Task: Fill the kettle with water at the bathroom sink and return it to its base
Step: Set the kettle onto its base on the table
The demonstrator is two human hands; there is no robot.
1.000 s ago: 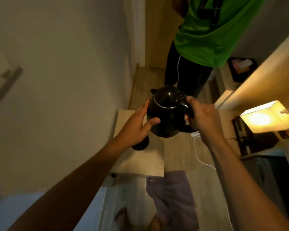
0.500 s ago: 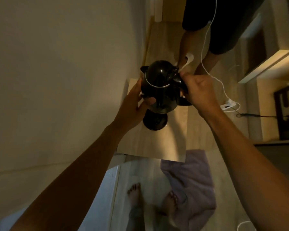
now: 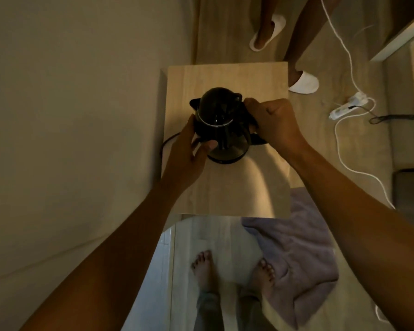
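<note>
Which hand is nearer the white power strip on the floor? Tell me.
Right. The right hand grips the kettle handle on the side toward the white power strip; the left hand holds the kettle's opposite side, by the wall.

dim warm light, plain beige wall (image 3: 69, 115), light wood side table (image 3: 227, 187), pale wood floor (image 3: 320, 144), mauve mat (image 3: 296, 254)
</note>
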